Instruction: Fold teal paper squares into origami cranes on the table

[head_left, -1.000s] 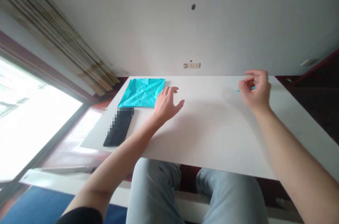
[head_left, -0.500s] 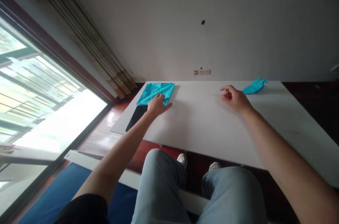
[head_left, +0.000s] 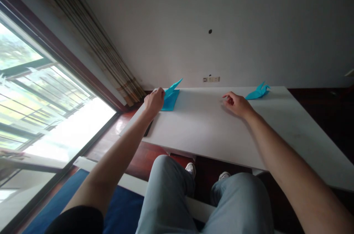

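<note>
My left hand [head_left: 155, 102], closed, pinches a creased sheet of blue paper [head_left: 173, 85]. This sheet is raised at a slant, seen nearly edge-on, and part of it is hidden behind the hand. Under it, more blue paper [head_left: 172, 102] lies flat on the left of the white table [head_left: 201, 127]. My right hand [head_left: 234, 104] hovers over the table right of centre, fingers loosely curled and apart, with nothing in them. Just beyond it, to the right, stands a folded blue paper crane [head_left: 258, 92].
A dark flat object [head_left: 148, 130] lies at the table's left front edge, mostly behind my left forearm. Wall sockets [head_left: 211, 79] sit behind the table. At left are a curtain [head_left: 110, 53] and a bright window [head_left: 55, 101]. My knees [head_left: 166, 182] are before the front edge.
My left hand has gone from resting on the blue paper to gripping the creased sheet and lifting it leftward. The right hand keeps its curled pose. The view has shifted slightly.
</note>
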A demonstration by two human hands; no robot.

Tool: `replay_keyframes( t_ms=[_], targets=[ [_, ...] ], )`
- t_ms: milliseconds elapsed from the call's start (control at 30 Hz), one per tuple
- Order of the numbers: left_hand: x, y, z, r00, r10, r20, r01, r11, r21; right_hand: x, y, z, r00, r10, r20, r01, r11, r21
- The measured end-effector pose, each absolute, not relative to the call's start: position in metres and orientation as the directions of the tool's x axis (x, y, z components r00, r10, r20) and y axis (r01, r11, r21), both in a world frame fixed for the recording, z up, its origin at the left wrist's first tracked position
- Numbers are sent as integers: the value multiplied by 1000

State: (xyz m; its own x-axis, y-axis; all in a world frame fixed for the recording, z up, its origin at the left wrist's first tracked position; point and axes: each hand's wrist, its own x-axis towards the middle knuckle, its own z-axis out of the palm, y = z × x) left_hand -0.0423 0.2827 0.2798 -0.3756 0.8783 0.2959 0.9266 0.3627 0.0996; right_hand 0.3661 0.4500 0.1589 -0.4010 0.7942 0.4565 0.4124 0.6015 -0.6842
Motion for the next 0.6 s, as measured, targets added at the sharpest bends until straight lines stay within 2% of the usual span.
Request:
replay_keyframes(
  t_ms=[67, 167, 233, 300, 367, 500, 600],
  targets=[
    [-40, 277, 306, -329, 867, 375, 944, 307, 120, 364, 449, 160, -405, 801, 441, 367, 585, -724],
    [-40, 279, 342, -135, 826, 547, 940, -68, 334, 360, 449, 163, -392, 822, 413, 267, 531, -805],
    [-39, 286, 359, -70, 803, 592, 804, -306, 510, 357, 452, 165, -357, 848, 392, 192, 478, -857],
    [-35, 295, 370, -28, 809, 587, 633, -440, 636, 355, 454, 168, -324, 873, 365, 114, 419, -901],
    [-29, 304, 372, -7, 839, 544, 492, -471, 732, 354, 454, 171, -326, 890, 320, 38, 351, -936],
    [-12, 324, 347, 7, 915, 403, 282, -388, 877, 351, 446, 173, -437, 868, 234, -79, 222, -972],
    [-1, 346, 310, 78, 954, 290, 229, -300, 926, 348, 436, 174, -525, 827, 200, -121, 160, -980]
  ],
)
